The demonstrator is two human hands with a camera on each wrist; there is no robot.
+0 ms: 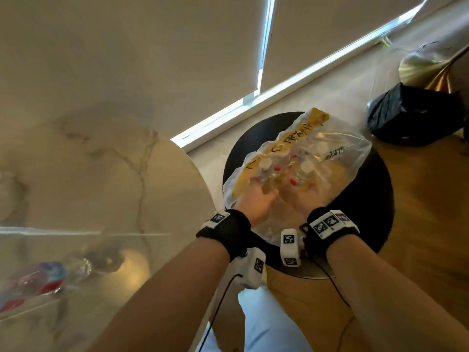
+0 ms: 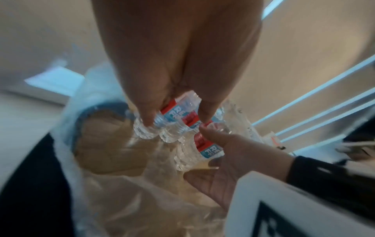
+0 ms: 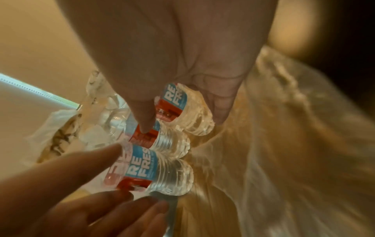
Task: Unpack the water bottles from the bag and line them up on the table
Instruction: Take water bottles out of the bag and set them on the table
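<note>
A clear plastic bag (image 1: 342,153) with a yellow strip lies open on a round black stool (image 1: 368,199). Both hands reach into it. Three small water bottles with red and blue labels lie side by side inside. My left hand (image 2: 176,117) curls its fingers round the outer bottle (image 3: 158,170). My right hand (image 3: 183,118) grips the bottle on the other side (image 3: 182,109), its thumb tip touching the middle bottle (image 3: 162,141). White caps (image 1: 307,165) show through the plastic in the head view.
A marble table (image 1: 101,161) stands to the left, with several blurred bottles (image 1: 50,275) lying at its near edge. A black bag (image 1: 413,115) sits on the wooden floor at the right. The window wall runs behind the stool.
</note>
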